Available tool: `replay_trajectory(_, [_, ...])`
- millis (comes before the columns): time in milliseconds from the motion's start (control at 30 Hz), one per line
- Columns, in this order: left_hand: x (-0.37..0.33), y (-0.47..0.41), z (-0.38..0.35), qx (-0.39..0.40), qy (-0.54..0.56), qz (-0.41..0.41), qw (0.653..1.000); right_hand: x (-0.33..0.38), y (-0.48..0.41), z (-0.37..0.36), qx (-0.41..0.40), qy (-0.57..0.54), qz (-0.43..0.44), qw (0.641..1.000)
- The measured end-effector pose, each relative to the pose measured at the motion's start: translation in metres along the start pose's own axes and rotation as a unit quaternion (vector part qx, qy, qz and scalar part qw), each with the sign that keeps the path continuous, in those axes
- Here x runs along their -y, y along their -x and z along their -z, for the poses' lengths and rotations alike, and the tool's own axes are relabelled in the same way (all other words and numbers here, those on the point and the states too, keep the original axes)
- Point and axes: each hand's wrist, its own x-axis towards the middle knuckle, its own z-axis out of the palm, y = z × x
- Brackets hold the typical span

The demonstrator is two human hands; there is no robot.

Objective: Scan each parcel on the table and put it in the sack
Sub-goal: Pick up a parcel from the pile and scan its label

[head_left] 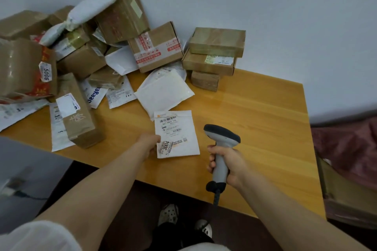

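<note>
In the head view, the left hand (150,144) pinches the near left edge of a flat white parcel (179,128). The parcel is label up, low over the tabletop (261,120), and its long axis points away from the person. The right hand (226,164) grasps the handle of the scanner (222,136), just right of the parcel. For the scan, I think its head must turn left toward the label. I cannot find the sack.

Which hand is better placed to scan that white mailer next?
Right. The right hand grips the scanner, its head close beside the mailer. The left hand is busy holding the mailer's edge, label facing up.
</note>
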Motion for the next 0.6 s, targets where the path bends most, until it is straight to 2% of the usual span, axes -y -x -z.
replay_trajectory(300, [-0.008,-0.020,0.000,-0.006,-0.036,0.002,0.999,0.000,-0.004,-0.009,-0.005,0.039,0.000,0.999])
replay_trajectory(467, [-0.016,-0.019,-0.002,-0.004,0.028,0.009,1.000,0.002,-0.005,-0.011,-0.007,0.078,0.003,0.997])
replay_trajectory(600, [-0.024,-0.017,0.000,0.014,0.044,-0.020,0.999,0.007,-0.004,-0.012,0.000,0.127,0.010,0.992])
